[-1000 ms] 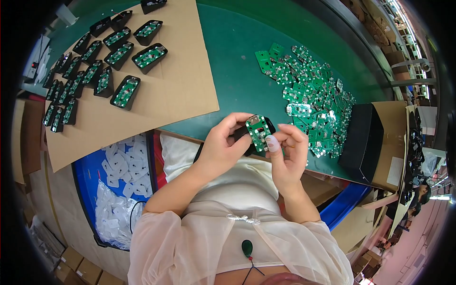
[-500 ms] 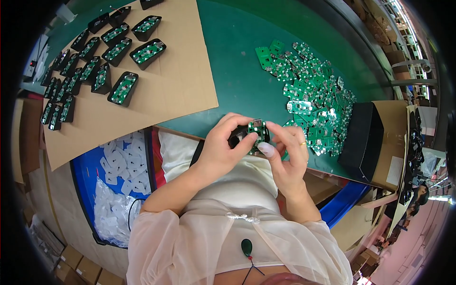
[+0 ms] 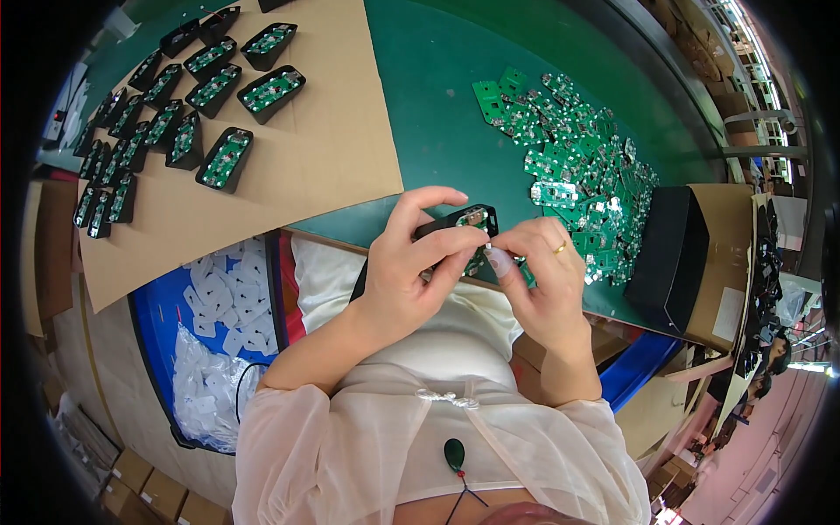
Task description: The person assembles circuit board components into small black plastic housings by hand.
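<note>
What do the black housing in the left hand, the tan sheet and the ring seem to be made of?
Black housing: probably moulded plastic, smooth, judging by its even dark wall.
Tan sheet: likely cardboard, matt, going by its plain brown surface and straight-cut edges.
Ring: apparently polished metal, as it shines gold; solid or plated, I can't tell.

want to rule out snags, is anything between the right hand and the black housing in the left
Nothing visible: the right hand is close beside the black housing, though the left hand partly covers it.
</note>
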The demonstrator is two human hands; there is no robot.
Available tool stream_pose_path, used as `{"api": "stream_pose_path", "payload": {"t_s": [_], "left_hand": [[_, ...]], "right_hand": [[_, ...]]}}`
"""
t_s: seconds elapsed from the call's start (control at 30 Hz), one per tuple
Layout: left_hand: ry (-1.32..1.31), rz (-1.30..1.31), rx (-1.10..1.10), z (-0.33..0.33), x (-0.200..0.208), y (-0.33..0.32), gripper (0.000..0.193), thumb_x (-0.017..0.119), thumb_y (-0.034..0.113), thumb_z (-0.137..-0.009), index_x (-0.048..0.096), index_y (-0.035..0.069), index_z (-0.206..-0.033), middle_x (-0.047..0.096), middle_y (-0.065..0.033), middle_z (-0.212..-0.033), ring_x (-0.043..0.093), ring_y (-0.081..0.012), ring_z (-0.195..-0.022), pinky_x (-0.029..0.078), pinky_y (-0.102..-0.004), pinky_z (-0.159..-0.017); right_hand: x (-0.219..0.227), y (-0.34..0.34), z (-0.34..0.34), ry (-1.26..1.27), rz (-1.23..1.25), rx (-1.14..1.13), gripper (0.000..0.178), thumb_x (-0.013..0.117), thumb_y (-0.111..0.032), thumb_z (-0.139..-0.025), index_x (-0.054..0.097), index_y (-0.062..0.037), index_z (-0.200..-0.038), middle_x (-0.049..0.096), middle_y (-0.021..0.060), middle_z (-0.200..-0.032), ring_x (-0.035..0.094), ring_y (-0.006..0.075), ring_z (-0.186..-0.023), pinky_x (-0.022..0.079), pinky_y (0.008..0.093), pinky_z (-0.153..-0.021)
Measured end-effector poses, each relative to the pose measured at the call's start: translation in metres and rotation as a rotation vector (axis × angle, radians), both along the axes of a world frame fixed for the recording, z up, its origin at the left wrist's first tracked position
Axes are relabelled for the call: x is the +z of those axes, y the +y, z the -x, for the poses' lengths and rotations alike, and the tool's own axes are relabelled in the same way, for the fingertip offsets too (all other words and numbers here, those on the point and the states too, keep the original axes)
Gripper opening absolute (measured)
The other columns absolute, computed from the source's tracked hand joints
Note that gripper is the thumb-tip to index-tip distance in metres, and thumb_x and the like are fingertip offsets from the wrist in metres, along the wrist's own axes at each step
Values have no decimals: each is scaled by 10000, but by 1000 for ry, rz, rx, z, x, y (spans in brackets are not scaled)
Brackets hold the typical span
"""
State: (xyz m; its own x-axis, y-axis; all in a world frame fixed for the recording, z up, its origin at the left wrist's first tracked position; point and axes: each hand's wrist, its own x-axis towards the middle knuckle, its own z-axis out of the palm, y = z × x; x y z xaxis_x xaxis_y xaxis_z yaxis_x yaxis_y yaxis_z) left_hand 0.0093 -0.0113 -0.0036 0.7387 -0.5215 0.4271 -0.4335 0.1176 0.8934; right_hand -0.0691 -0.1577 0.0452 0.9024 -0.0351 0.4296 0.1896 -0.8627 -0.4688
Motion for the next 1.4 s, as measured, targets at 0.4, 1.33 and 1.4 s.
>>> {"api": "stream_pose_path", "payload": {"t_s": [0.4, 1.33, 1.4], "left_hand": [[522, 111, -218, -2, 1, 2, 71, 626, 73, -829, 608, 52, -895, 520, -22, -975, 456, -40, -667, 359, -183, -525], [216, -15, -57, 1, 19, 5, 300, 624, 26, -788, 547, 40, -1077, 582, -116, -955, 596, -249, -791, 491, -301, -656], [214, -19, -56, 1, 19, 5, 301, 625, 25, -786, 547, 40, -1076, 582, -116, -955, 595, -249, -788, 491, -301, -653]], "right_hand": [[1, 9, 2, 19, -297, -52, 194, 710, -11, -682, 642, -36, -863, 570, 75, -772, 542, 191, -673, 429, 287, -539], [-3, 0, 6, -115, -4, 125, 326, 674, 55, -556, 621, 5, -874, 567, 90, -781, 541, 220, -616, 426, 308, -498], [-2, 0, 7, -99, 22, 130, 335, 666, 48, -547, 621, 11, -877, 566, 89, -782, 543, 218, -621, 430, 307, -500]]}}
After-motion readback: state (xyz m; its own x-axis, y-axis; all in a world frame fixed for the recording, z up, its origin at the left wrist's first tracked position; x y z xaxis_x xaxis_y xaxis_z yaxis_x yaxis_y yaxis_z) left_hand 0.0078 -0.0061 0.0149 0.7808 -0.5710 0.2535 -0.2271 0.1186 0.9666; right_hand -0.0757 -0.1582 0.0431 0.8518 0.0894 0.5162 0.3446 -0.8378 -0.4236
